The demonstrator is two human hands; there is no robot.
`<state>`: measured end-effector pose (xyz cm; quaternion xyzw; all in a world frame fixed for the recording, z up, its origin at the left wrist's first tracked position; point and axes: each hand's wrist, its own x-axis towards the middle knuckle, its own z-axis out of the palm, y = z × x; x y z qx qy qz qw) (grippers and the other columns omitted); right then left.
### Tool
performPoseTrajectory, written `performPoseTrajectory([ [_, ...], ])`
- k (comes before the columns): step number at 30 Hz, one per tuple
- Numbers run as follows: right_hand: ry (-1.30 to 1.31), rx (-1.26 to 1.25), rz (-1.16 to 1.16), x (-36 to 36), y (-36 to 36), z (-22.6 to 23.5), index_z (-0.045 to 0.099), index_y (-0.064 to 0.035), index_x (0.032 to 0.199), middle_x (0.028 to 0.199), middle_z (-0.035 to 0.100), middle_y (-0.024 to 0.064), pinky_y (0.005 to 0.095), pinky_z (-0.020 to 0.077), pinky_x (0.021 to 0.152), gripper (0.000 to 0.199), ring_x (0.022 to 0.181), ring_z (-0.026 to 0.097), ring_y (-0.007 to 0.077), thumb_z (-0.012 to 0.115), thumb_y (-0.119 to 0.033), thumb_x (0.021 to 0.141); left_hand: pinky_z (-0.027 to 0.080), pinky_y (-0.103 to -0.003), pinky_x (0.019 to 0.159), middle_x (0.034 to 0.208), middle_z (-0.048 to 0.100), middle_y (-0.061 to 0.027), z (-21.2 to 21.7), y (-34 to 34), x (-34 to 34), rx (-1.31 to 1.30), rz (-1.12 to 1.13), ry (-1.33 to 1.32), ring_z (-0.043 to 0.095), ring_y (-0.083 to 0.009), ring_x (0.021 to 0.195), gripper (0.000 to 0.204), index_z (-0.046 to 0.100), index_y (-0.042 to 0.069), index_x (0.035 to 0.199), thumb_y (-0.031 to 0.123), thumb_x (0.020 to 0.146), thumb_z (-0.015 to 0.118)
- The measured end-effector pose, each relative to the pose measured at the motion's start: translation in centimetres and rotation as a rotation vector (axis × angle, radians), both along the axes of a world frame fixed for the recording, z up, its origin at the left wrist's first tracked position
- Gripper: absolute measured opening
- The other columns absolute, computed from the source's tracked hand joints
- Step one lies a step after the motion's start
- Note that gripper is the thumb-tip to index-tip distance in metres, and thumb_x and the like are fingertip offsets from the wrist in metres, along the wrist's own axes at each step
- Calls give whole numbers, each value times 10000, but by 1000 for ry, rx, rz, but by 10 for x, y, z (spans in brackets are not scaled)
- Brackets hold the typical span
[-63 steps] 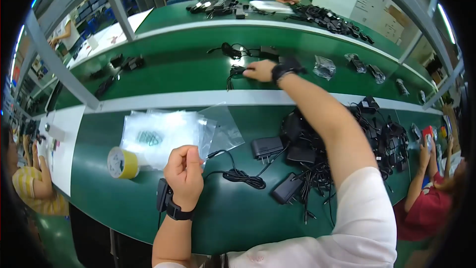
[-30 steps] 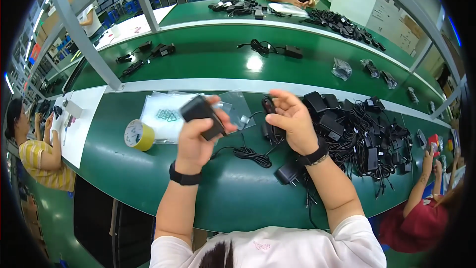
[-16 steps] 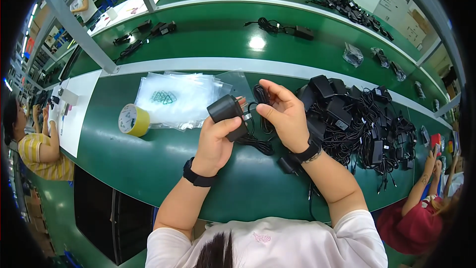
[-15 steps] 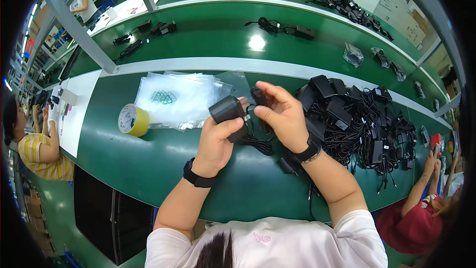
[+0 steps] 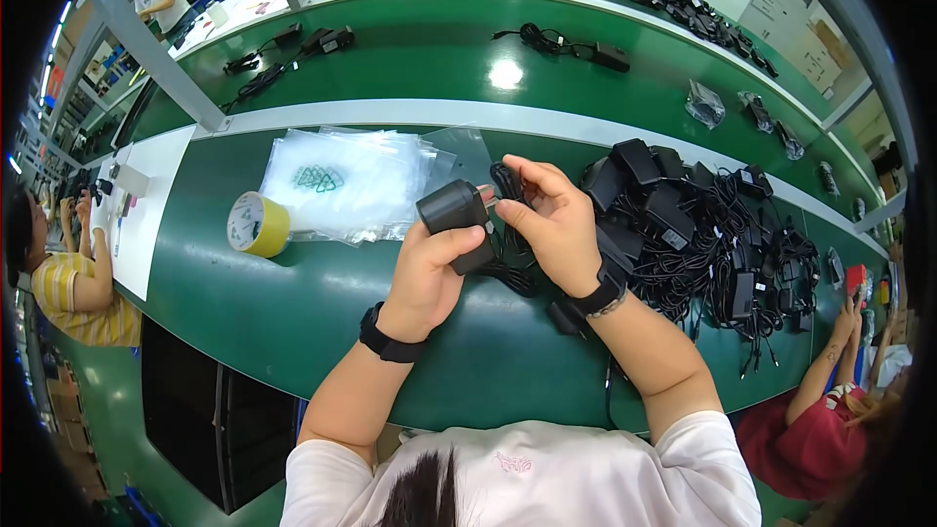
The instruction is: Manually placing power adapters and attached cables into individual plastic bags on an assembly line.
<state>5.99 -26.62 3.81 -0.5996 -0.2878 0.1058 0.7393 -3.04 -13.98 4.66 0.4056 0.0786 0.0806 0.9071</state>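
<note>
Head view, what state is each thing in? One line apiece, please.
Left hand: closed around a charger.
Right hand: holding a cord.
Charger: held, unwrapped.
Cord: looped into a bundle.
Bags: flat, stacked.
Tape roll: set down, not held.
Charger pile: heaped in a jumble.
Far charger: unwrapped, lying down.
Far packets: clear plastic, crinkled.

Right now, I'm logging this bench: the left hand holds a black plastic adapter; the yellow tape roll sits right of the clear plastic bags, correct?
Wrong side: the head view shows the yellow tape roll left of the clear plastic bags. The left hand holds the black plastic adapter.
</note>
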Motion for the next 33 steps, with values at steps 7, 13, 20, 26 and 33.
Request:
performPoseTrajectory([
  [7,-185,-48,-13,-3,-1,-1,522,35,1158,1078,503,84,279,410,898,424,978,536,155,615,79,747,390,-296,886,1098,546,-77,1,-1,1,-7,-12,9,509,-158,1008,387,501,-23,1162,80,796,577],
  [13,-219,-35,-21,-6,1,-8,515,37,1162,1109,489,94,290,410,908,413,1019,521,168,595,85,760,399,-291,863,1056,558,-59,-3,-6,0,-49,25,31,518,-146,979,351,515,-13,1138,116,820,589],
  [20,-285,-35,-97,-22,6,-11,494,33,1183,1135,483,111,303,405,917,416,1019,527,196,538,109,776,401,-289,860,1038,568,-40,-4,-12,-2,-58,64,-7,522,-139,970,314,531,27,1121,132,833,595],
  [26,-670,-215,-232,-26,2,-1,521,42,1151,1069,547,199,333,412,909,429,1008,536,336,505,125,730,399,-300,874,1043,571,-44,-4,-7,-2,-84,-31,-37,525,-145,977,302,526,29,1119,117,837,589],
  [33,-885,-314,-36,-27,2,8,368,16,1310,1327,399,234,399,276,1031,641,1227,398,351,407,138,682,362,-370,953,1161,536,-61,-15,11,-4,-215,-150,-66,496,-209,1090,431,481,58,1184,150,792,636],
])
